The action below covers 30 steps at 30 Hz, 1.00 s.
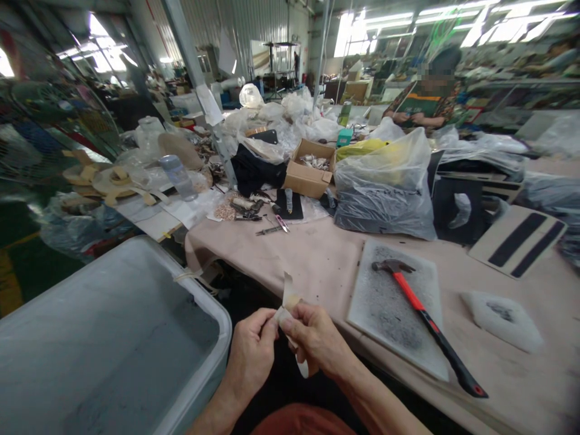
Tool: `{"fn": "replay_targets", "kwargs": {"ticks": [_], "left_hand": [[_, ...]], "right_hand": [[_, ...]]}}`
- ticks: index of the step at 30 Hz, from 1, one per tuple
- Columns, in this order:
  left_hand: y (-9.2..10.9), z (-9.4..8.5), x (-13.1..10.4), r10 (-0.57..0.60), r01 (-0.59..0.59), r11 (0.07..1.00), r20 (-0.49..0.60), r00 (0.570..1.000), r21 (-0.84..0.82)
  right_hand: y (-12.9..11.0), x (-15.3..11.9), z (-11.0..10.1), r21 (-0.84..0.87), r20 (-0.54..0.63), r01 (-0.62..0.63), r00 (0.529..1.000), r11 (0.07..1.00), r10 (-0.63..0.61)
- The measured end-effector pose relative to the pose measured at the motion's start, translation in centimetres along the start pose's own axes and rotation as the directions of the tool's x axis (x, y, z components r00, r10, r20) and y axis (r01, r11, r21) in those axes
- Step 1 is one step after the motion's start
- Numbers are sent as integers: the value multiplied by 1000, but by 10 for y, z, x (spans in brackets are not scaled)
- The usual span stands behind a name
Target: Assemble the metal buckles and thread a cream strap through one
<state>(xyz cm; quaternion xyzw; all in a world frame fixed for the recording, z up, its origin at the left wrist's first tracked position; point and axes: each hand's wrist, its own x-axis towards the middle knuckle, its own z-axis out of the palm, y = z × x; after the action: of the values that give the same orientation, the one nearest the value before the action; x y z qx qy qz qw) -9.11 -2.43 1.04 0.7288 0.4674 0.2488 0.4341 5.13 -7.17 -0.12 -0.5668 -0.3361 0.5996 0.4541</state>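
Note:
Both hands meet just off the table's front edge, around a pale strip point(289, 289) that looks like tape or thin leather. My left hand point(254, 341) is closed, thumb and forefinger pinching the strip. Close against it, my right hand point(315, 332) is also closed on the same strip. One end sticks up above the fingers, and a curled end hangs below the right hand. What lies inside the fingers is hidden. To the right, a claw hammer point(419, 308) with a red and black handle rests across a scuffed white board point(362, 296).
A large grey bin point(149, 260) stands at the left. Farther back on the table point(244, 248) are small snips point(282, 223), a cardboard box point(301, 179) and a plastic bag point(385, 199). A striped panel point(519, 241) leans at the right. Another person point(423, 103) sits across the table.

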Motion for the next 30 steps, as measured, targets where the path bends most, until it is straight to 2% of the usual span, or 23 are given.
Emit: {"fn": "replay_targets", "kwargs": {"ticks": [6, 11, 15, 19, 21, 25, 30], "left_hand": [[-6, 10, -1, 72, -68, 997, -93, 993, 40], [-14, 18, 4, 222, -191, 963, -151, 963, 191], [-28, 27, 8, 401, -322, 879, -179, 898, 352], [-44, 31, 12, 615, -457, 715, -165, 771, 529], [-49, 32, 15, 685, -488, 632, -138, 716, 602], [-50, 30, 18, 731, -486, 537, -93, 676, 690], [-48, 28, 18, 772, -540, 449, -6, 635, 712]], "right_hand": [[-1, 0, 4, 65, -53, 142, 989, 988, -139], [2, 2, 4, 33, -97, 170, 981, 985, -166], [9, 5, 5, 132, -165, 169, 975, 977, -146], [15, 6, 9, 195, -216, 160, 969, 968, -117], [16, 7, 11, 213, -236, 164, 965, 963, -112], [15, 10, 13, 280, -274, 154, 959, 948, -75], [16, 11, 13, 334, -289, 145, 956, 931, -45]]}}
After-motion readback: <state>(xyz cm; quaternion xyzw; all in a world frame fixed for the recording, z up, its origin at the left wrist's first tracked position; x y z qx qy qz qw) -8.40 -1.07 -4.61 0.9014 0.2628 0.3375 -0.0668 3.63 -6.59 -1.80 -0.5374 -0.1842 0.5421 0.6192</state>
